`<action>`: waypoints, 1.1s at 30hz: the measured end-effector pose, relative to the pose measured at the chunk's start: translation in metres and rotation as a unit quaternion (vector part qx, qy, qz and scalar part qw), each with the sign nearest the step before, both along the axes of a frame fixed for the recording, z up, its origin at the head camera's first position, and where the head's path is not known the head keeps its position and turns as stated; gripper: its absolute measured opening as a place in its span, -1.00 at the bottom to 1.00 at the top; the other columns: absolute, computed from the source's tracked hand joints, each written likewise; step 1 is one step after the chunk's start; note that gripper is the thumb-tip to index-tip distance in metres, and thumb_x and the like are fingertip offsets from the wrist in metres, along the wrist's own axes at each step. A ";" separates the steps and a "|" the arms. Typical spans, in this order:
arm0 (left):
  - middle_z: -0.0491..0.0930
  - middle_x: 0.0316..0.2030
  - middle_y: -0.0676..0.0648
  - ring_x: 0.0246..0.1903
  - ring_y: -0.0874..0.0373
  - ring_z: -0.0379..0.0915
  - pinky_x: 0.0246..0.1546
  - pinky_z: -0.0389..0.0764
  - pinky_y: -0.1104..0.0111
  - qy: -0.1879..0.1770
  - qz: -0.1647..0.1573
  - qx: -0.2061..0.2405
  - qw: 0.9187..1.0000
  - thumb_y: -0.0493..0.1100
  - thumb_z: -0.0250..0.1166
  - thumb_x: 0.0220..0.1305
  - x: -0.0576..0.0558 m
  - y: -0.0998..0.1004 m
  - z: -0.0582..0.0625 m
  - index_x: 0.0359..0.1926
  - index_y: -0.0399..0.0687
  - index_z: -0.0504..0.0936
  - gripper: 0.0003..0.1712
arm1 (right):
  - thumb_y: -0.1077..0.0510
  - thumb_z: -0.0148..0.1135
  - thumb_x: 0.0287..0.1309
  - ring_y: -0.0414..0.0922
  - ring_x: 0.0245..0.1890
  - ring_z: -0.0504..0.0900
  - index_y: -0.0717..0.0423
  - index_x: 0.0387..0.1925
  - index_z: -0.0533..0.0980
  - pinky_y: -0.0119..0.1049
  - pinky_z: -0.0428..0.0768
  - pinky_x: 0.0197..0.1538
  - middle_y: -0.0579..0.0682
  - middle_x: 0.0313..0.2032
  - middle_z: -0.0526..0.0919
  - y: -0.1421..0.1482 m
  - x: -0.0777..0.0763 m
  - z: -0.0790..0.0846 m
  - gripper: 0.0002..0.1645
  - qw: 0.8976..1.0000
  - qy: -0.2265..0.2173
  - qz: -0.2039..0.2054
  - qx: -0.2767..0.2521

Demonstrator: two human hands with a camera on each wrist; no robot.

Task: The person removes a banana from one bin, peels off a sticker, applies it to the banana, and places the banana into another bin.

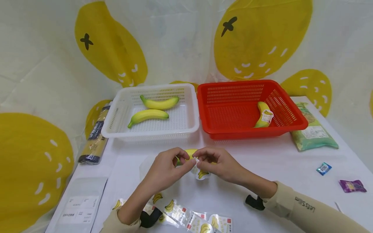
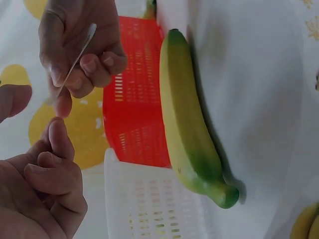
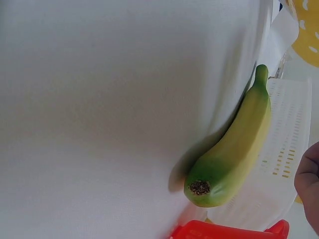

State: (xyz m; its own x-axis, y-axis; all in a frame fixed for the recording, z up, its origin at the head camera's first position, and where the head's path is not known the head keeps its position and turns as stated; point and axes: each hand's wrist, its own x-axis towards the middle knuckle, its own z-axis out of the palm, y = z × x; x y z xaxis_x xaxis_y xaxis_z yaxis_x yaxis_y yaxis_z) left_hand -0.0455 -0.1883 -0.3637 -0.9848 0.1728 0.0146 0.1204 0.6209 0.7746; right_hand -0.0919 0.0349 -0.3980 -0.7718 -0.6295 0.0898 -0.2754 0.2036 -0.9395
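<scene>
Sticker sheets (image 1: 176,211) nearest; right hand (image 1: 222,165) holding a single sticker (image 1: 202,175) beyond them.
Left hand (image 1: 167,168): fingers loosely curled, thumb apart from forefinger, nothing gripped; right hand: thumb and forefinger closed in a pinch on the sticker. Directly behind both hands, one loose banana (image 2: 189,114) lies on the table (image 1: 125,165); farther back, the white basket (image 1: 151,134) contains two bananas and the adjacent red basket (image 1: 256,132) one stickered banana (image 1: 263,111).
</scene>
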 end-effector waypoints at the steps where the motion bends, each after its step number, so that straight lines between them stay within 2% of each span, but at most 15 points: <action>1: 0.57 -0.45 0.17 -0.55 0.26 0.30 -0.57 0.34 0.45 -0.004 -0.007 0.003 1.000 0.08 0.41 0.26 -0.001 0.001 -0.001 -0.29 0.09 0.68 -0.80 | 0.19 0.30 0.31 -0.18 -0.33 0.59 0.16 0.06 0.63 -0.40 0.60 -0.22 -0.02 -0.35 0.65 0.000 0.001 0.000 -0.69 1.000 0.001 0.000 0.005; 7: 0.62 -0.52 0.16 -0.60 0.33 0.24 -0.60 0.26 0.48 0.007 -0.044 0.006 0.999 -0.10 0.35 0.31 -0.006 0.002 -0.004 -0.38 0.05 0.68 -0.89 | 0.18 0.33 0.29 -0.21 -0.35 0.59 0.27 0.07 0.59 -0.43 0.59 -0.22 0.00 -0.36 0.70 0.002 0.001 -0.001 -0.63 1.000 -0.013 -0.008 0.015; 10: 0.64 -0.51 0.16 -0.61 0.33 0.25 -0.61 0.28 0.48 0.001 -0.051 0.010 0.999 -0.08 0.34 0.33 -0.008 0.003 -0.005 -0.37 0.05 0.67 -0.88 | 0.18 0.35 0.28 -0.22 -0.35 0.59 0.26 0.07 0.60 -0.43 0.59 -0.21 0.00 -0.35 0.70 0.003 0.000 -0.002 -0.63 1.000 -0.017 -0.012 0.017; 15: 0.55 -0.54 0.12 -0.59 0.30 0.27 -0.61 0.31 0.47 -0.016 -0.054 0.004 0.998 -0.04 0.36 0.32 -0.010 0.005 -0.006 -0.35 0.03 0.66 -0.85 | 0.17 0.36 0.28 -0.22 -0.35 0.60 0.23 0.07 0.60 -0.44 0.59 -0.22 0.01 -0.34 0.71 0.004 -0.001 -0.003 -0.63 1.000 -0.019 -0.010 0.015; 19: 0.43 -0.62 0.11 -0.63 0.32 0.23 -0.61 0.28 0.48 -0.010 -0.060 -0.002 0.998 -0.09 0.33 0.35 -0.012 0.006 -0.008 -0.36 0.02 0.66 -0.87 | 0.17 0.37 0.26 -0.21 -0.35 0.61 0.20 0.03 0.62 -0.44 0.60 -0.23 0.00 -0.34 0.71 0.004 -0.003 -0.003 -0.67 0.999 -0.021 -0.012 0.020; 22: 0.50 -0.60 0.11 -0.61 0.31 0.28 -0.58 0.33 0.47 -0.010 -0.055 0.007 0.998 -0.08 0.31 0.38 -0.015 0.006 -0.010 -0.34 0.02 0.66 -0.85 | 0.14 0.40 0.23 -0.23 -0.37 0.59 0.17 -0.05 0.67 -0.45 0.57 -0.28 -0.03 -0.38 0.68 0.006 -0.006 -0.005 -0.72 0.999 -0.016 -0.015 0.037; 26: 0.66 -0.47 0.03 -0.55 0.25 0.39 -0.52 0.40 0.45 -0.022 -0.035 0.039 0.998 -0.07 0.30 0.40 -0.020 0.003 -0.012 -0.32 -0.03 0.67 -0.82 | 0.09 0.43 0.20 -0.25 -0.45 0.48 0.12 -0.27 0.70 -0.47 0.43 -0.41 -0.08 -0.48 0.61 0.012 -0.009 -0.008 -0.83 0.996 -0.013 -0.018 0.082; 30: 0.68 -0.45 -0.02 -0.52 0.24 0.43 -0.49 0.43 0.44 -0.032 -0.014 0.069 0.997 -0.09 0.31 0.40 -0.028 0.001 -0.017 -0.33 -0.11 0.68 -0.79 | 0.04 0.38 0.24 -0.21 -0.46 0.44 0.09 -0.41 0.65 -0.47 0.36 -0.46 -0.11 -0.50 0.58 0.018 -0.013 -0.011 -0.79 0.992 -0.017 -0.035 0.122; 33: 0.70 -0.46 0.01 -0.51 0.25 0.47 -0.47 0.45 0.44 -0.034 0.003 0.063 0.997 -0.11 0.32 0.36 -0.035 0.001 -0.024 -0.36 -0.10 0.69 -0.81 | 0.05 0.34 0.28 -0.19 -0.46 0.43 0.03 -0.46 0.60 -0.45 0.34 -0.44 -0.13 -0.53 0.53 0.019 -0.018 -0.013 -0.78 0.989 0.001 -0.052 0.141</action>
State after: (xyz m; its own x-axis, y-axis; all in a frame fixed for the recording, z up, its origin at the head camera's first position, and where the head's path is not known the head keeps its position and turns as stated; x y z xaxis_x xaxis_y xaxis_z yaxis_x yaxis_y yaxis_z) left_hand -0.0806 -0.1870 -0.3875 -0.9854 0.1677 -0.0309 0.0616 0.5192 0.8524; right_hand -0.1102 0.0535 -0.4106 -0.8332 -0.5476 -0.0765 -0.2414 0.4848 -0.8406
